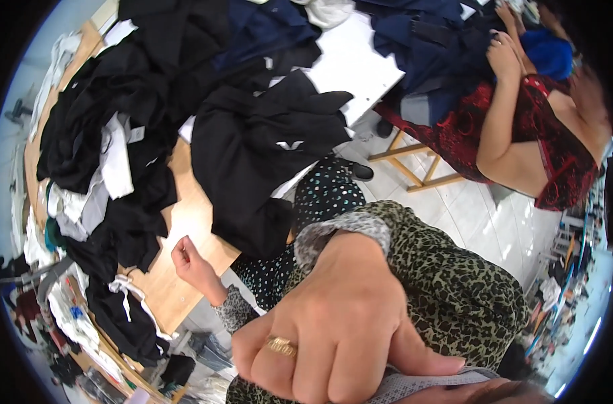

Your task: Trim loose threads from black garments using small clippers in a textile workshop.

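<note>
My right hand (333, 323) is raised very near the camera, its back toward me, with a gold ring on one finger. Its fingers curl under, so what they hold, if anything, is hidden. Pale grey patterned cloth (421, 385) shows beside the thumb. Lower down, my left hand (195, 269) hovers at the wooden table's (188, 222) near edge, fingers drawn into a pinch; nothing I can name shows in them. Beyond it a black garment (252, 148) with a small white mark lies on the tabletop and hangs over its edge.
Heaped black clothes (111, 101) with white pieces (118, 161) cover the table's left side. Navy garments (421, 54) lie at the back right, beside a white surface (353, 57). A co-worker in a red-and-black patterned garment (454, 138) sits right, near a wooden stand (414, 161).
</note>
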### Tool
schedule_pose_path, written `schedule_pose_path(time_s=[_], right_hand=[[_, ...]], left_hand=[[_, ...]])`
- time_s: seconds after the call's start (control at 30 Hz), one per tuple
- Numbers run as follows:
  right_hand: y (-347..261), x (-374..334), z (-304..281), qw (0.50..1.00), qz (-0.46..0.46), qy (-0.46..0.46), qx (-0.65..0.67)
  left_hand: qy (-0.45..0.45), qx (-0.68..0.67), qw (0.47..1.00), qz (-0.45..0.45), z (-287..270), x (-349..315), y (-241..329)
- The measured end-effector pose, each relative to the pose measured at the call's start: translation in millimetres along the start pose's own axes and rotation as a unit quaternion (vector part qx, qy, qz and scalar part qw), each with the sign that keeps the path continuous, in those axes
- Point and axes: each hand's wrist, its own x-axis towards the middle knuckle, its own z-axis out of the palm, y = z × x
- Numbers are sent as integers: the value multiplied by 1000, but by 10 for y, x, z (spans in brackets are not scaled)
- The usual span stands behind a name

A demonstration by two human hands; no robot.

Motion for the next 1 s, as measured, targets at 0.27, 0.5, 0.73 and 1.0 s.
schedule_pose_path(time_s=[0.27, 0.5, 0.73, 1.0], right_hand=[[-139, 23, -25, 997, -17, -3, -71], [-158, -164, 8, 995, 6, 79, -58], [-669, -1510, -457, 568, 293, 624, -450], [-661, -2564, -658, 379, 426, 409, -712]], left_hand=[[-20, 20, 1000, 3, 117, -94, 108], [-26, 32, 999, 21, 117, -225, 215], [-169, 135, 972, 89, 404, -318, 444], [-132, 132, 976, 108, 605, -46, -63]])
